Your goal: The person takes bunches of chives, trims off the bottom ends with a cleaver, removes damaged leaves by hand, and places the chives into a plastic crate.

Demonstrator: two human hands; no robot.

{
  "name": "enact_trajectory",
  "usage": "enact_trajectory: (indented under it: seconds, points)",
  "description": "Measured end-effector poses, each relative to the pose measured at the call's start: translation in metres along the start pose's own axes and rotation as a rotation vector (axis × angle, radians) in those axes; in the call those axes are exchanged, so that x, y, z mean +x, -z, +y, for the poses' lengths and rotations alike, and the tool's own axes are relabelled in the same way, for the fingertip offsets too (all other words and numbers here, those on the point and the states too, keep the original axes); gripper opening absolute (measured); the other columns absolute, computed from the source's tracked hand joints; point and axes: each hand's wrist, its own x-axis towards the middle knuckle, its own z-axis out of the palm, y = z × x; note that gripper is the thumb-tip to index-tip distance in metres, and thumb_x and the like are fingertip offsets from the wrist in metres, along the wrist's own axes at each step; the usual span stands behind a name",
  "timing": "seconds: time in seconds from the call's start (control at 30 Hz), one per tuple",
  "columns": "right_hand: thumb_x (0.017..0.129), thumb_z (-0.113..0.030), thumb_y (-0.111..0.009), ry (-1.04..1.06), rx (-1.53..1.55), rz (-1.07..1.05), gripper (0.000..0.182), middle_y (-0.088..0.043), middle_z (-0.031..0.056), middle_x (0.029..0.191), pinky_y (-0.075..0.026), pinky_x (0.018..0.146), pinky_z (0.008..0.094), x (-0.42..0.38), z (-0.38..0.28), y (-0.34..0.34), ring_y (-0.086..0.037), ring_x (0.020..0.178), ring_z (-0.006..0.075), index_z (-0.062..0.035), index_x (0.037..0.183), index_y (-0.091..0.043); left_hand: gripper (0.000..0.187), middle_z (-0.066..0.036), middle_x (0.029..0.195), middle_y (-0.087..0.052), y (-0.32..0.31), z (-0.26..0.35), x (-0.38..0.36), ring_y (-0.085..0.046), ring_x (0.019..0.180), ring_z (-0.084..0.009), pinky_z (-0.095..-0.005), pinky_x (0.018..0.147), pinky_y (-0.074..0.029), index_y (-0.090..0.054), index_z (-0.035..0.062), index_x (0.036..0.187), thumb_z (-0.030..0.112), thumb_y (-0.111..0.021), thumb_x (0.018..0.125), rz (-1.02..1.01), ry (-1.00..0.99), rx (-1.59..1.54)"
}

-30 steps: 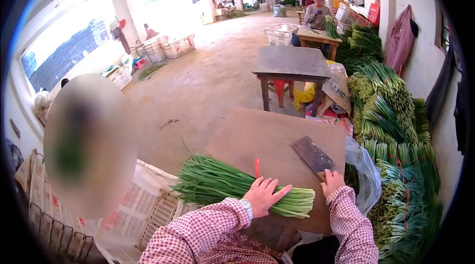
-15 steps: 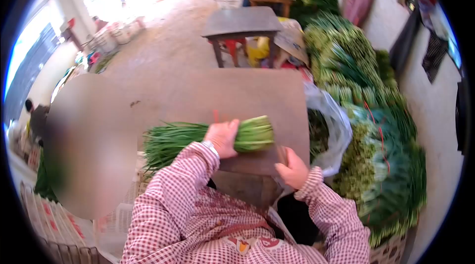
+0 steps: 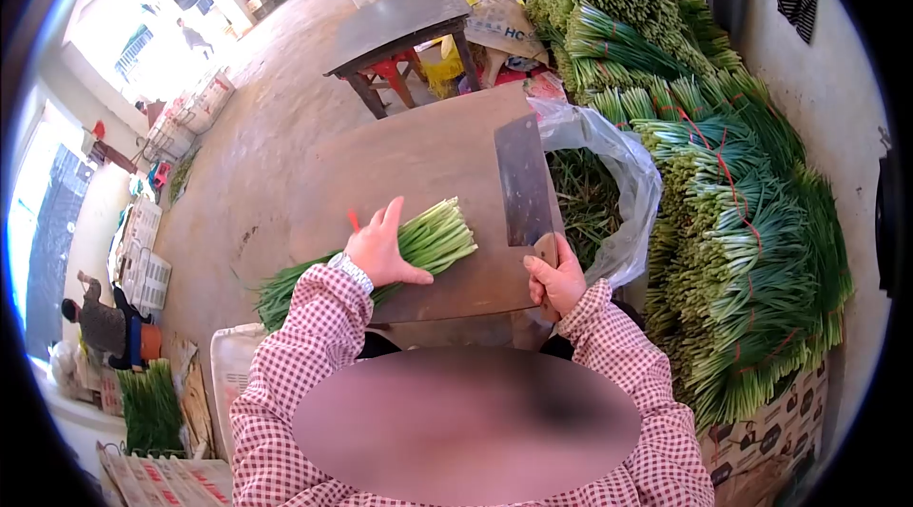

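Observation:
A bundle of green garlic chives [image 3: 439,239] lies at a slant on the brown tabletop [image 3: 409,150], its pale cut ends toward the right and its leaves reaching the left edge. My left hand [image 3: 380,245] rests over the middle of the bundle with fingers spread and thumb apart. Just above that hand, a bit of red tie [image 3: 353,220] sticks up. My right hand [image 3: 556,281], at the table's near right corner, is closed round the wooden handle of a cleaver [image 3: 521,182]. The broad dark blade points away from me over the table's right side, apart from the chives.
A clear plastic bag [image 3: 635,188] holding leafy scraps hangs open right of the table. Beyond it rises a large stack of chive bundles [image 3: 732,250] along the wall. A second table [image 3: 404,27] stands ahead. At far left a person [image 3: 105,326] bends near crates.
My left hand has loosened from its wrapped hold to spread fingers. The bundle now slants more. The cleaver has come up into plain view in my right hand, and the view has shifted right.

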Motion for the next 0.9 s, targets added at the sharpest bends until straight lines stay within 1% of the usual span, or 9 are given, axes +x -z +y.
enact_trajectory:
  seconds: [0.03,0.13,0.2,0.33,0.47,0.53,0.57,0.77,0.9]
  points:
    - [0.087,-0.013,-0.062,-0.007,0.036,0.006,0.034,-0.046,-0.0011,0.060,-0.038,0.039,0.0235,-0.001,-0.001,-0.003,-0.044,0.042,0.0081,-0.0096,0.113,-0.040,0.128,-0.025,0.134,-0.039,0.009,0.018,0.003,-0.041,0.124,-0.0360,-0.0526,0.104,-0.029,-0.016,0.0004,0.141,0.053,-0.083,0.046,-0.034,-0.007,0.131]
    - [0.087,-0.012,-0.061,-0.003,0.074,0.009,0.032,-0.046,-0.0009,0.061,-0.037,0.039,0.0239,-0.001,-0.004,-0.003,-0.043,0.043,0.0079,-0.0103,0.111,-0.041,0.127,-0.025,0.133,-0.040,-0.009,0.044,0.013,-0.041,0.124,-0.0376,-0.0547,0.103,-0.028,-0.016,-0.0006,0.140,0.053,-0.083,0.046,-0.041,0.000,0.312]
    - [0.087,-0.011,-0.061,0.036,0.094,0.011,0.030,-0.046,-0.0010,0.064,-0.037,0.039,0.0236,-0.003,-0.005,-0.001,-0.043,0.043,0.0079,-0.0106,0.108,-0.041,0.124,-0.025,0.133,-0.040,-0.030,0.049,0.013,-0.041,0.123,-0.0383,-0.0518,0.103,-0.030,-0.019,-0.0002,0.139,0.053,-0.083,0.047,-0.047,0.029,0.299]
    - [0.087,-0.011,-0.061,0.005,0.159,0.002,0.029,-0.046,-0.0012,0.067,-0.038,0.039,0.0235,-0.004,-0.006,0.005,-0.044,0.044,0.0077,-0.0108,0.108,-0.041,0.119,-0.024,0.129,-0.044,-0.048,0.049,0.005,-0.046,0.118,-0.0363,-0.0446,0.099,-0.037,-0.026,-0.0015,0.137,0.053,-0.082,0.047,0.124,-0.007,0.439]
    - [0.087,-0.011,-0.061,-0.019,0.188,-0.017,0.027,-0.047,-0.0005,0.068,-0.040,0.040,0.0238,-0.004,-0.013,0.009,-0.046,0.046,0.0080,-0.0108,0.105,-0.042,0.118,-0.026,0.118,-0.053,-0.017,0.044,0.028,-0.056,0.105,-0.0362,-0.0379,0.089,-0.046,-0.027,-0.0075,0.133,0.054,-0.081,0.048,-0.071,-0.006,0.246]
    - [0.087,-0.013,-0.061,-0.018,0.191,-0.023,0.028,-0.049,0.0005,0.069,-0.041,0.042,0.0238,-0.007,-0.015,0.010,-0.047,0.046,0.0088,-0.0098,0.109,-0.043,0.116,-0.026,0.110,-0.057,-0.005,0.042,0.045,-0.057,0.102,-0.0367,-0.0388,0.089,-0.046,-0.030,-0.0081,0.130,0.056,-0.080,0.047,-0.376,0.033,0.282]
    - [0.087,-0.013,-0.061,-0.018,0.192,-0.021,0.028,-0.049,0.0005,0.069,-0.041,0.042,0.0238,-0.009,-0.016,0.010,-0.047,0.046,0.0088,-0.0098,0.109,-0.043,0.113,-0.025,0.105,-0.059,-0.005,0.039,0.052,-0.058,0.100,-0.0366,-0.0387,0.088,-0.047,-0.033,-0.0078,0.128,0.057,-0.080,0.048,-0.425,0.025,0.279]
    - [0.089,-0.015,-0.059,-0.039,0.093,0.010,0.029,-0.057,0.0032,0.079,-0.047,0.050,0.0241,-0.010,-0.020,0.016,-0.057,0.061,0.0109,-0.0058,0.115,-0.048,0.105,-0.024,0.106,-0.059,-0.018,0.035,0.052,-0.058,0.101,-0.0357,-0.0397,0.089,-0.046,-0.037,-0.0049,0.126,0.051,-0.080,0.049,-0.326,-0.042,0.164]
    - [0.089,-0.011,-0.056,-0.009,-0.017,-0.004,0.030,-0.058,0.0038,0.079,-0.047,0.050,0.0241,-0.011,-0.022,0.007,-0.057,0.061,0.0109,-0.0053,0.116,-0.045,0.092,-0.021,0.104,-0.060,-0.030,0.043,0.028,-0.059,0.098,-0.0345,-0.0402,0.086,-0.047,-0.041,-0.0017,0.125,0.044,-0.078,0.054,-0.185,-0.080,0.170]
